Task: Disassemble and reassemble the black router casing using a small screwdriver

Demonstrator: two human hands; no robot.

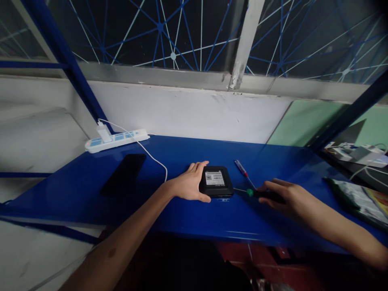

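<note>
My left hand [190, 183] grips the left side of a flat black box [226, 180], thumb at the near edge and fingers at the far edge. A white label [214, 178] with a square code is on the box's upper face. In my right hand [285, 196] is a screwdriver [250, 192] with a black handle and green collar. Its shaft points left and its tip reaches the box's right side; whether it touches cannot be made out. Just beyond lies a second screwdriver [241, 167] with a clear and red handle.
A black phone-like slab [124, 173] lies on the blue table [188, 224] at left. Behind it a white power strip [121, 140] holds a plugged-in charger [104, 132], whose white cable [151, 157] runs toward my left wrist. A plastic packet [357, 198] sits at the right.
</note>
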